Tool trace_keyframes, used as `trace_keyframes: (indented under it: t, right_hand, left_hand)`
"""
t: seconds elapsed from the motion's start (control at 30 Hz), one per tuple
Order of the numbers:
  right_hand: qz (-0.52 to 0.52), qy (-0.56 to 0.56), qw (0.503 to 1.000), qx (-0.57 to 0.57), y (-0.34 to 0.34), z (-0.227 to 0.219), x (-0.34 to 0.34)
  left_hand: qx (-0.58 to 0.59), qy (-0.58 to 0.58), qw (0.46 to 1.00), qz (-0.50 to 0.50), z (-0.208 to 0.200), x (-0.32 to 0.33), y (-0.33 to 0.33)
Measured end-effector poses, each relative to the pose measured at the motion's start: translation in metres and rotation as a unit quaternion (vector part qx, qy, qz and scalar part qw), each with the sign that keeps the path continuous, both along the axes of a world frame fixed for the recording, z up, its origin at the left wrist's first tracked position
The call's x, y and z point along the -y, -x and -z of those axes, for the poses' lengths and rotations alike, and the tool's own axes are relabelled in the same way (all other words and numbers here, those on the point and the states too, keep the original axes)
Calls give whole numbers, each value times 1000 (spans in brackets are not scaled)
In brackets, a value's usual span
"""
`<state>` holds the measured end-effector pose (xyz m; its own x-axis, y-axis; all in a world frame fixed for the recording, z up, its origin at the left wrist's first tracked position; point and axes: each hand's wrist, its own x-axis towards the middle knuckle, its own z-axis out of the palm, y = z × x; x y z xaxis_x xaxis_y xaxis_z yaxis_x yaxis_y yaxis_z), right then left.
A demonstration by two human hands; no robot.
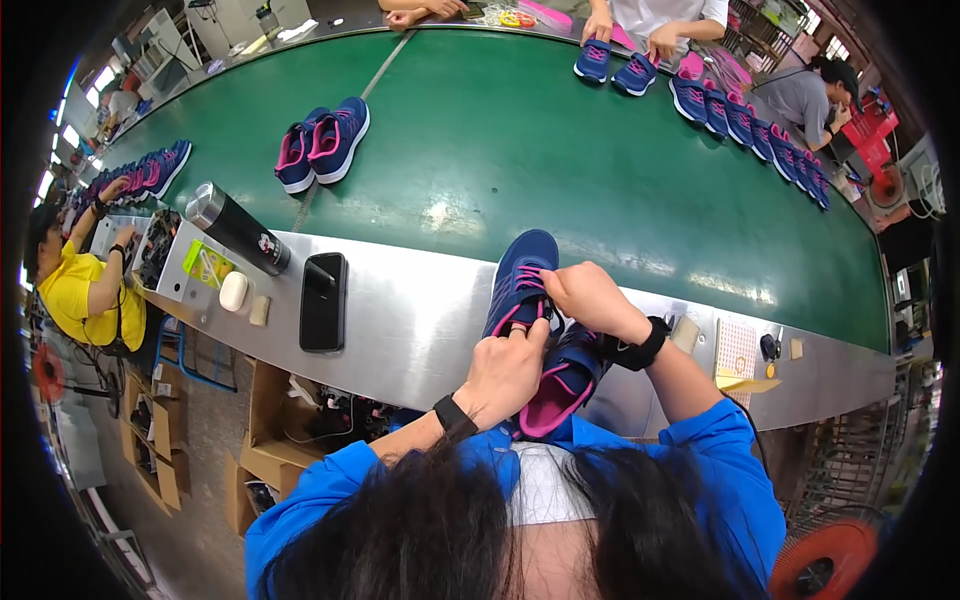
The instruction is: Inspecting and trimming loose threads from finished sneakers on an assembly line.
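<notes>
A navy sneaker with pink laces (523, 262) lies on the metal table edge in front of me, toe pointing away. My left hand (507, 370) is closed on its opening, with fingertips inside the collar. At the right side of its laces, my right hand (597, 299) pinches the upper with bent fingers; the exact part under the fingertips is partly hidden. A second navy sneaker with pink lining (562, 388) sits nearer to my body, below my right wrist, its opening toward me. Neither hand touches that second shoe as far as I can see.
A green conveyor belt (430, 130) runs beyond the metal ledge (400, 300), carrying a pair of sneakers (323, 145) and a shoe row (750, 130). Left stand a black tumbler (238, 228) and phone (323, 302); right, a yellow-edged pad (737, 350). Co-worker's hands (662, 42) handle shoes opposite.
</notes>
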<state>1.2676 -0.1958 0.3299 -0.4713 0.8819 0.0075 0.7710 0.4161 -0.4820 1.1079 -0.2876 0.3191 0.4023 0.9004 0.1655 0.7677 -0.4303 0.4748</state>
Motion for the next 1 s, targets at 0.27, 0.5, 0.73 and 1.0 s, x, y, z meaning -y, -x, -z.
trace_keyframes:
  t: [0.27,0.5,0.73,1.0]
  right_hand:
    - [189,338,880,-275,-38,6,23]
    - [358,348,655,-567,-105,23,24]
    - [296,317,677,-594,-94,15,29]
    - [107,360,823,-426,-35,-34,-38]
  left_hand:
    - [0,28,999,15,0,-1,-10]
    - [-30,49,998,-1,-6,-3,-23]
    - [-29,38,999,8,-4,-4,-25]
    - [-2,19,1000,23,-2,-3,-29]
